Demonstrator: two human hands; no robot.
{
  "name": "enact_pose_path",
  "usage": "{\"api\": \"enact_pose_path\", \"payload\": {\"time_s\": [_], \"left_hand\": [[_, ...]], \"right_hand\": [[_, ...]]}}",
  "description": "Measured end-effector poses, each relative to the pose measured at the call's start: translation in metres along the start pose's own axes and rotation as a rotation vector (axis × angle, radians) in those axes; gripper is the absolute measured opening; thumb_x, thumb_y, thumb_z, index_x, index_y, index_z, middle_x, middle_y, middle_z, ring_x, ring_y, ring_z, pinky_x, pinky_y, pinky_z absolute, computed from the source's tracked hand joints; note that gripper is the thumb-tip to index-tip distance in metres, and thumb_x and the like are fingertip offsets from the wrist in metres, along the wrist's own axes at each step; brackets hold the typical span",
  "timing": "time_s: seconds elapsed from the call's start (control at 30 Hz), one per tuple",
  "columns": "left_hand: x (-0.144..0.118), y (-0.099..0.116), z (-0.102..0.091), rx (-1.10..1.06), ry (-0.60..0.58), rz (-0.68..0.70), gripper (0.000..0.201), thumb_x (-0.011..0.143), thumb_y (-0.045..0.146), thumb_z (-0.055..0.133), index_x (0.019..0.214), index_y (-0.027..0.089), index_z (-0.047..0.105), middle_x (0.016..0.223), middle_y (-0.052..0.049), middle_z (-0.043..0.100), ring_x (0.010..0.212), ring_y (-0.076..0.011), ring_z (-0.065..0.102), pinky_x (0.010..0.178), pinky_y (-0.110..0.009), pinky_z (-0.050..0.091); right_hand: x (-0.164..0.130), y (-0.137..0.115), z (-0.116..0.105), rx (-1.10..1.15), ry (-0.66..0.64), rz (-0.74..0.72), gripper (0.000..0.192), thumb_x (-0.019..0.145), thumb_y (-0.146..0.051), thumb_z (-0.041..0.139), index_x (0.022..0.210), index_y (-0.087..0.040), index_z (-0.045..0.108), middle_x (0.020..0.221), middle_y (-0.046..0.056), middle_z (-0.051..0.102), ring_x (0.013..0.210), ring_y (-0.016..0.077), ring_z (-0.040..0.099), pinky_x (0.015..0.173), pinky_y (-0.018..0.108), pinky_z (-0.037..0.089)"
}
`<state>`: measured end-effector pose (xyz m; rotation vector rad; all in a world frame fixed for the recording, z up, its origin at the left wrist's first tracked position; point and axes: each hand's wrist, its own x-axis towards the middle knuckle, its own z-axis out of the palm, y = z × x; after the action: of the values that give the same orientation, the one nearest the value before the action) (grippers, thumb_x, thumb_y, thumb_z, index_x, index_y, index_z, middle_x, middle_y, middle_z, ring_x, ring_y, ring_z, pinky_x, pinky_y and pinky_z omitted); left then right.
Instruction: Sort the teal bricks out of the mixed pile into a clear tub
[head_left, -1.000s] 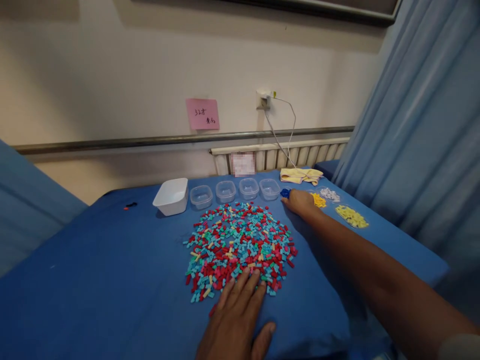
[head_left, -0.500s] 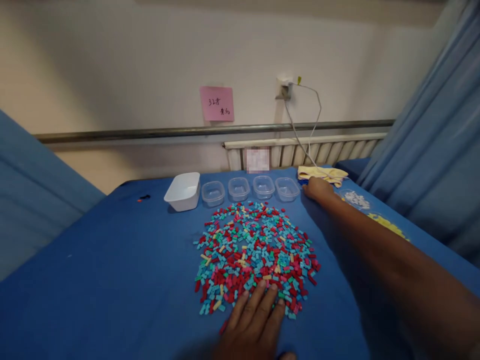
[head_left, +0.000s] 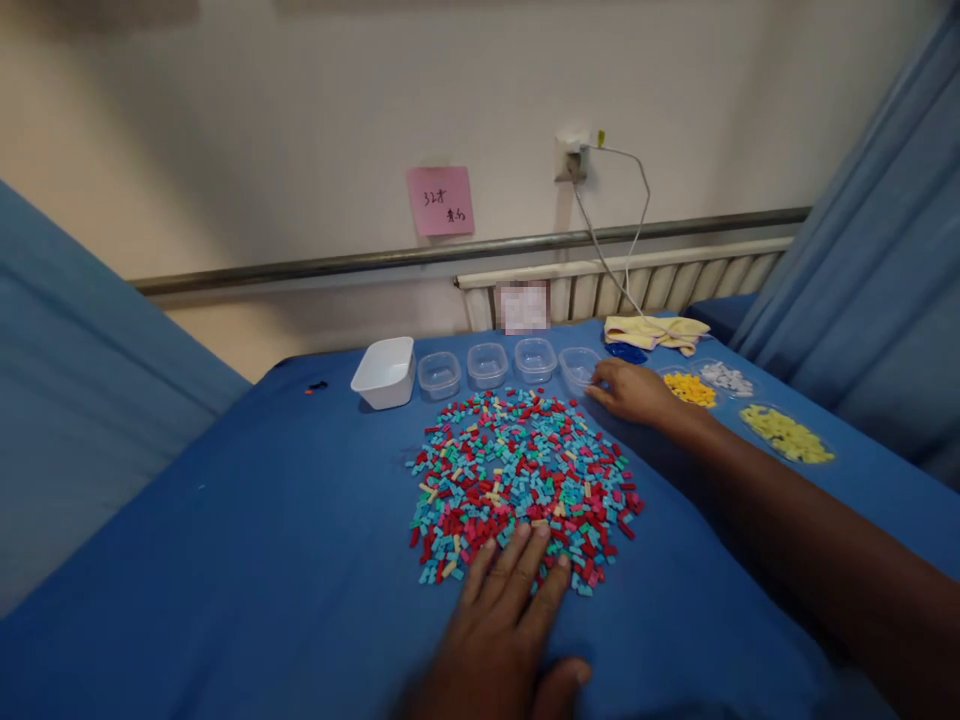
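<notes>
The left hand [head_left: 499, 635] lay flat and open, fingertips on the near edge of the heap of small red, turquoise and yellow plastic bricks [head_left: 521, 480] on the blue-covered desk [head_left: 225, 560]. The right hand [head_left: 634, 390], loosely open, touched the rightmost small clear plastic tub [head_left: 579, 366].

pink note [head_left: 441, 200] on wall, handwritten "32" plus characters too blurred to read
</notes>
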<state>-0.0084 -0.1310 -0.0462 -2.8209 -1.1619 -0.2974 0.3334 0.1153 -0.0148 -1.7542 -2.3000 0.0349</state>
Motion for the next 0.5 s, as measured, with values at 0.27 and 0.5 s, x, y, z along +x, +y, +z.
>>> {"api": "enact_pose_path", "payload": {"time_s": [0.27,0.5], "left_hand": [[0.018,-0.059,-0.019,0.032,-0.123,-0.207,0.074,0.115,0.065,0.048,0.18,0.031,0.038,0.186,-0.01,0.029,0.171,-0.039,0.034,0.135,-0.066,0.037],[0.063,-0.106,-0.026,-0.019,-0.216,-0.419,0.078,0.116,0.071,0.031,0.181,0.027,0.037,0.189,-0.012,0.021,0.176,-0.0381,0.02,0.14,-0.066,0.023]], "right_hand": [[-0.07,0.049,-0.018,0.006,0.039,-0.074,0.048,0.105,-0.04,0.063,0.147,-0.021,0.075,0.161,0.017,0.067,0.131,0.0359,0.074,0.108,0.046,0.059],[-0.086,-0.009,-0.007,0.247,0.171,-0.316,0.061,0.117,-0.059,0.042,0.152,-0.02,0.073,0.162,0.017,0.068,0.151,0.0349,0.063,0.128,0.054,0.049]]}}
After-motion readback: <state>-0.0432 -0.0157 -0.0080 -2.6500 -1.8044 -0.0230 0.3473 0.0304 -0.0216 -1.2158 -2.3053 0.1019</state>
